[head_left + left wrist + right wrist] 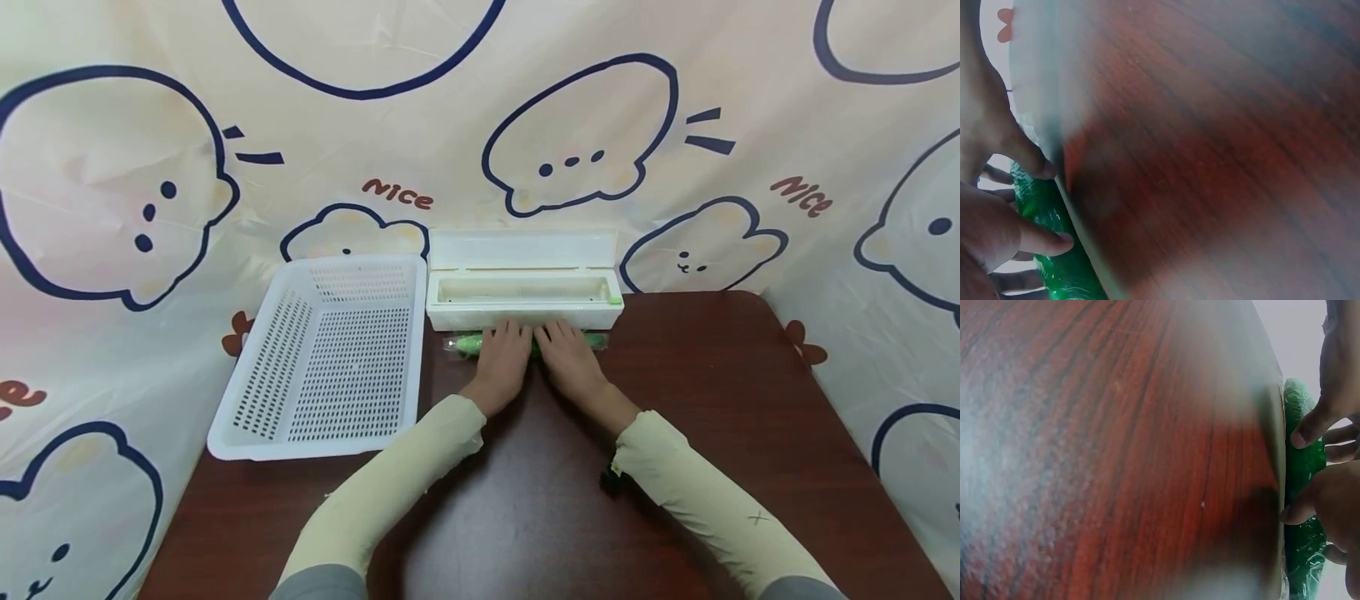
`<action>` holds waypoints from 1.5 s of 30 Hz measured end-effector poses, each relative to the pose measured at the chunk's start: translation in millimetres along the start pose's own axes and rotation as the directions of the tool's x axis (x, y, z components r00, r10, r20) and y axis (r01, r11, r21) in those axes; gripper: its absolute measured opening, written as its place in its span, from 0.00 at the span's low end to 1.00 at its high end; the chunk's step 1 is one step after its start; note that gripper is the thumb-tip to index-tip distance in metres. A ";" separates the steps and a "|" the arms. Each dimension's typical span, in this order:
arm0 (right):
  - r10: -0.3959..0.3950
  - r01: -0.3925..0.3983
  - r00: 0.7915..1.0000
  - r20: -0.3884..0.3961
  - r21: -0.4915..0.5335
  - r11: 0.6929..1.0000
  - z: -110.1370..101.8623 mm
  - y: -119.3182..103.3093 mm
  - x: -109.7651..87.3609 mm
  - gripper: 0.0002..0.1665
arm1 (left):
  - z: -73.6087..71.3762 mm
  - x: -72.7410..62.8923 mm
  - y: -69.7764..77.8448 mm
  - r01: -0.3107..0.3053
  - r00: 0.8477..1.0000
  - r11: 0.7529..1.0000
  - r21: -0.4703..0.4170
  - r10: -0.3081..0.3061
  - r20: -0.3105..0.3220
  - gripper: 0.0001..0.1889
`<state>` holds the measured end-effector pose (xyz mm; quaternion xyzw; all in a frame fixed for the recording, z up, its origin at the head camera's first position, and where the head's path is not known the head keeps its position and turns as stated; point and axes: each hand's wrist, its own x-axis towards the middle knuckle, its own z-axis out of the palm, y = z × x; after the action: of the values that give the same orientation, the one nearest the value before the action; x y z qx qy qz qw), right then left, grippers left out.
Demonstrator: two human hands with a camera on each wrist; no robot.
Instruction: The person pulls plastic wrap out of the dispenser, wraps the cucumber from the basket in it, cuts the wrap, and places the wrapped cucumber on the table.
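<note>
A long green cucumber (469, 344) wrapped in clear plastic film lies crosswise on the table, right in front of a white box. My left hand (504, 365) grips it left of its middle, and my right hand (572, 363) grips it just to the right. In the left wrist view, the thumb of the left hand (988, 228) presses the near side of the glossy film while its fingers reach round the far side. The right wrist view has the right hand (1338, 509) holding it the same way. Loose film sticks out past both ends.
The long white box (525, 318) stands against the patterned cloth backdrop with its lid (522, 248) raised and a shallow recess showing. To the left sits a white perforated basket (217, 437). Dark wood tabletop (720, 400) stretches right and toward me. A small black object (613, 481) is by the right sleeve.
</note>
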<state>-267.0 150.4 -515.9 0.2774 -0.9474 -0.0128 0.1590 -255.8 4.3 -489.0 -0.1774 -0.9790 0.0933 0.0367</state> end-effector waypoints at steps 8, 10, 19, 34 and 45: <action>-0.009 0.010 1.000 -0.015 0.007 1.000 0.9 -0.9 -0.5 0.09 | 2.0 -1.1 2.2 0.021 1.000 0.998 0.051 -0.021 0.003 0.08; -0.003 0.003 1.000 -0.018 0.014 1.000 0.6 -0.9 -0.7 0.10 | 2.3 -1.1 2.9 0.025 1.000 0.998 0.061 -0.024 -0.008 0.07; 0.041 -0.037 0.998 -0.038 0.098 0.995 -1.0 6.1 -5.4 0.19 | 1.9 0.1 6.7 0.031 0.999 0.995 0.090 -0.030 -0.017 0.08; 0.654 -0.434 0.757 -0.008 0.742 0.512 -4.3 93.9 -38.5 0.33 | -4.8 0.1 9.2 -0.012 0.999 1.000 0.019 0.013 -0.047 0.10; 0.534 -0.459 0.797 0.282 0.857 0.234 6.9 127.8 -39.0 0.48 | -43.9 18.2 17.5 -0.203 0.964 0.971 -0.123 0.176 -0.201 0.08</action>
<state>-304.7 278.6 -519.6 0.0030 -0.8324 0.5539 0.0143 -262.2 34.3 -448.7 -0.2806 -0.9537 0.0090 0.1076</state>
